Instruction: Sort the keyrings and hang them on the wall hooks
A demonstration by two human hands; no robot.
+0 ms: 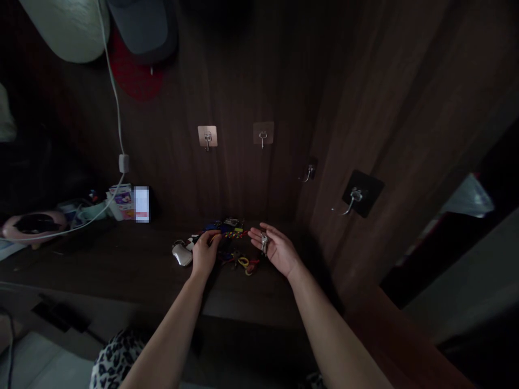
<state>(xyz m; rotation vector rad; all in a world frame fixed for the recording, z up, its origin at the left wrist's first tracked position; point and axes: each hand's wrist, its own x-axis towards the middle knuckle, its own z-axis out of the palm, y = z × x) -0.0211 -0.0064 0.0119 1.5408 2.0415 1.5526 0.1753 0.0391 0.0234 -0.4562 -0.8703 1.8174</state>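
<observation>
Right hand: the person's bare right hand (pixel 281 255), right of centre in the frame, palm turned up, fingers loosely extended and slightly curled; a small bunch of silver metal keys (pixel 264 241) lies against the fingers.
Left hand: the bare left hand (pixel 204 255), just left of centre, back of the hand upward, fingers bent down into the pile; whether they grip anything cannot be told.
Key pile: a tangle of dark, blue and multicoloured cords and trinkets (pixel 233 235), lower centre, between and beyond the hands.
Nearer cluster: a thin yellow loop (pixel 243 262) with small dark and reddish pieces around it, lying between the wrists.
Beside left hand: a glossy silver rounded object (pixel 182 254), just left of the fingers.
Surface: a dark brown wooden shelf (pixel 133 259), across the lower middle, under the pile.
Wall hooks: a metal hook on a pale square plate (pixel 207 137) and another on a dimmer square plate (pixel 263 134), upper centre; a small metal hook (pixel 310 172) and a hook on a black square plate (pixel 357 195), right of centre.
Left side: a white cable (pixel 117 108) running down from upper left; a pink rounded object (pixel 36 227) at the left edge.
</observation>
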